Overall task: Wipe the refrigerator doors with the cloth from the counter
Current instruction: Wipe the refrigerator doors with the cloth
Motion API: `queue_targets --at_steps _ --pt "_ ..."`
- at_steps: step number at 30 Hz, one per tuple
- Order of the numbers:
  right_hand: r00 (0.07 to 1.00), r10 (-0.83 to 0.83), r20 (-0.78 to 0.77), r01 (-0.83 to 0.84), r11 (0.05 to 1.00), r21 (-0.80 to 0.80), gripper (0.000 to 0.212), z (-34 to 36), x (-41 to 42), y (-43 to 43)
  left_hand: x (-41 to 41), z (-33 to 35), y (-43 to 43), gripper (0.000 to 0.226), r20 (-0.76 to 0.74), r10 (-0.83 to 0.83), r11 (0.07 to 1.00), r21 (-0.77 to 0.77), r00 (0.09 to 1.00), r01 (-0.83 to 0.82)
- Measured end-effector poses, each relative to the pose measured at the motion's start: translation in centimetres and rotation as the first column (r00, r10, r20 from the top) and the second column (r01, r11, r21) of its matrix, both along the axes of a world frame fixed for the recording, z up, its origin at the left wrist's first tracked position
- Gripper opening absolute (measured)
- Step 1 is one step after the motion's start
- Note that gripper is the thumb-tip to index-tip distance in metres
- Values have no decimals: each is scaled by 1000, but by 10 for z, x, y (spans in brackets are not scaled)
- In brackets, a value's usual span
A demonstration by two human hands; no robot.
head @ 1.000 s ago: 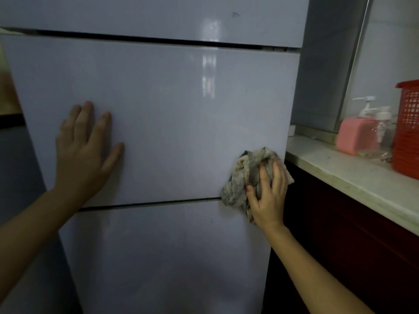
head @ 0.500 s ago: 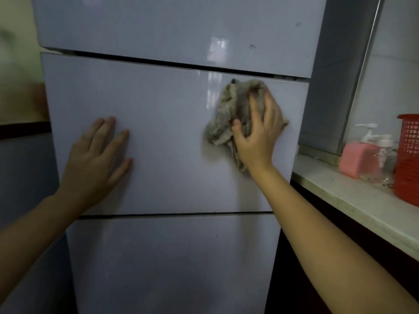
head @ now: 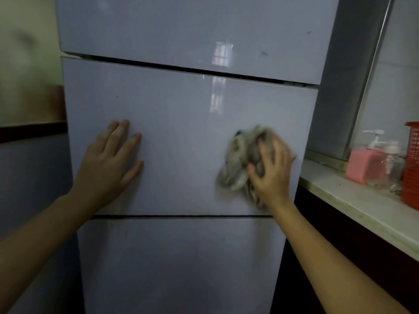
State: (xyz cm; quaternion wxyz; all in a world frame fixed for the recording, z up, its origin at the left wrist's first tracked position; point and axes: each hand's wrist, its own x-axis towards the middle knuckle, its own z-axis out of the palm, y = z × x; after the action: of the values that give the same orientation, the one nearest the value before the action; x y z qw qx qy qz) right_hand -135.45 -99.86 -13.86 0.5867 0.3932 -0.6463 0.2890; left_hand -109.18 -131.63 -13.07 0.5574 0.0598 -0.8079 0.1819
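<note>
A pale grey refrigerator fills the view, with three glossy doors stacked: upper door (head: 181, 30), middle door (head: 181, 132), lower door (head: 181, 264). My right hand (head: 273, 173) presses a crumpled grey-beige cloth (head: 238, 164) against the right part of the middle door; the cloth and hand are motion-blurred. My left hand (head: 108, 164) lies flat, fingers spread, on the left part of the same door.
A light stone counter (head: 353, 207) over dark red cabinets runs along the right. On it stand a pink pump bottle (head: 365, 164), a clear pump bottle (head: 390, 168) and a red plastic basket (head: 411, 166). A wall lies to the left.
My right hand swept the cloth from the middle door's lower right corner up to its top edge, then back down to mid-height. My left hand stayed flat on the door.
</note>
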Motion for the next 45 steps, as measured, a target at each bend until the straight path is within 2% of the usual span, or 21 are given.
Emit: queue_targets --at_steps 3,6,13,16,19,23,25,30,35,37,40,42,45 --pt "985 26 169 25 956 -291 65 58 1 3 2 1 0 62 6 -6 1000 -8 1000 6" --pt "982 32 185 37 934 -354 66 100 13 -9 2 2 0 62 13 -19 1000 16 1000 19" --pt "996 8 92 20 955 -296 64 111 24 -43 11 4 -10 60 -55 19 999 42 998 -17" --pt "999 27 21 -22 975 -221 62 107 28 -50 12 6 -18 61 -65 37 997 66 997 -33" --pt "993 69 -97 -76 995 -68 58 95 34 -63 10 3 -20 61 -63 36 996 79 997 -31" --pt "941 159 -299 -87 967 240 51 70 45 -77 12 2 -25 60 -41 37 998 57 998 -34" --pt "926 185 -330 -83 951 299 49 69 46 -76 14 4 -28 60 -22 46 998 40 999 -45" --pt "897 210 -390 -120 962 244 43 76 51 -72 15 4 -29 62 -2 63 997 36 998 -63" --pt "891 203 -405 -117 967 226 26 75 52 -76 13 3 -26 65 -7 62 997 48 998 -62" --pt "904 209 -373 -119 961 249 31 73 52 -74 12 3 -26 65 -9 61 997 49 998 -60" --pt "918 204 -339 -103 951 293 54 71 51 -69 12 3 -26 65 -2 59 997 50 998 -58" --pt "915 186 -358 -90 959 269 54 73 48 -66 13 3 -27 65 -2 58 997 52 998 -57" --pt "933 140 -332 -95 984 149 46 82 39 -60 15 4 -28 64 3 69 997 40 998 -69"
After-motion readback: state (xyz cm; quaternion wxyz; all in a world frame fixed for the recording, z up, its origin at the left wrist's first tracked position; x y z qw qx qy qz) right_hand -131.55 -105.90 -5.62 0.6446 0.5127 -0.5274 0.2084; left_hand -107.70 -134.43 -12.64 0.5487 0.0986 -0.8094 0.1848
